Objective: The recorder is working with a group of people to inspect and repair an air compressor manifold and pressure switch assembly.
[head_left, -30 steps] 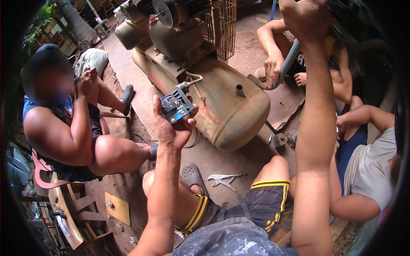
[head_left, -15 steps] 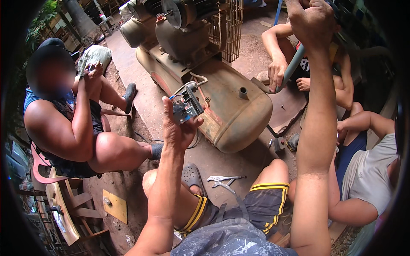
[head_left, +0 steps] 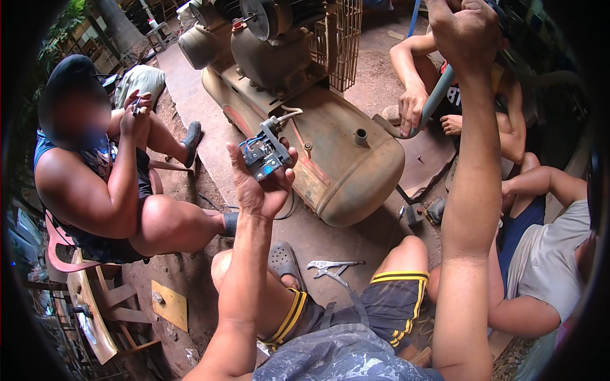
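A pressure switch with its cover off, showing blue wires and terminals, rests in my left hand, the fingers curled round it. A pale cable runs from its far end toward the air compressor, whose rusty tank lies just beyond. Raised at the upper right, my right hand is closed; what it holds, if anything, is hidden. A grey-green bent pipe rises from the tank's end and passes behind my right forearm. Another person's hand touches that pipe. Locking pliers lie on the ground between my legs.
A person sits at the left on a pink chair, fingering a small object. Two others sit close at the right. Beside the tank lies a small dark box. A wooden stool and a yellow plate are at lower left.
My left hand has shifted slightly left and turned the pressure switch, so its inner terminals face me more. The right hand stays nearly still. The person at left has lowered their head slightly.
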A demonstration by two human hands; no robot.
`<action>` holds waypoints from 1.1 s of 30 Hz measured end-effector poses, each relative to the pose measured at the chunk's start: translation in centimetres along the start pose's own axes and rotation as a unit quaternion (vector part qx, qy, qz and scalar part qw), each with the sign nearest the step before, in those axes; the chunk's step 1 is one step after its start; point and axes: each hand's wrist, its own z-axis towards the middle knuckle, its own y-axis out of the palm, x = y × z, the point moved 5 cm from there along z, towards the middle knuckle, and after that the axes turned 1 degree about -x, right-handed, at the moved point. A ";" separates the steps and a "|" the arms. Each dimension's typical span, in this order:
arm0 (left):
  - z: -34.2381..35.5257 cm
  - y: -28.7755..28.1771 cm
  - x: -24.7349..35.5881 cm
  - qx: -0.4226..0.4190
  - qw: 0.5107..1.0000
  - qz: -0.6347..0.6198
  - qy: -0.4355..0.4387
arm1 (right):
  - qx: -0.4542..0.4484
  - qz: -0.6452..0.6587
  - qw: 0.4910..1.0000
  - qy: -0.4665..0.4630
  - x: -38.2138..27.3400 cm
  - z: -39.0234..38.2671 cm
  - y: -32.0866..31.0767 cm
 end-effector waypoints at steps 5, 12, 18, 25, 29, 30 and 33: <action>-0.1 0.2 0.3 -0.003 1.000 -0.017 -0.010 | -0.002 0.029 1.000 0.002 -0.2 0.0 0.0; -0.6 0.6 0.5 -0.033 0.994 -0.096 -0.043 | 0.003 0.025 0.999 -0.022 0.2 -0.1 0.0; -0.7 1.6 0.7 -0.064 0.983 -0.162 -0.053 | 0.000 0.004 1.000 -0.019 -0.1 -0.2 0.3; -0.3 3.0 1.2 -0.070 0.989 -0.130 0.006 | 0.026 0.005 0.999 -0.037 -0.7 -0.8 0.3; 0.4 3.7 0.8 -0.116 0.983 -0.139 0.002 | 0.003 0.077 0.997 -0.018 -0.6 -0.3 0.4; 0.6 3.6 0.7 -0.106 0.984 -0.140 -0.003 | -0.011 0.081 0.997 -0.004 -0.6 -0.3 0.4; 1.0 3.3 0.5 -0.070 0.989 -0.131 -0.005 | -0.048 0.073 0.996 0.024 -0.4 0.0 0.5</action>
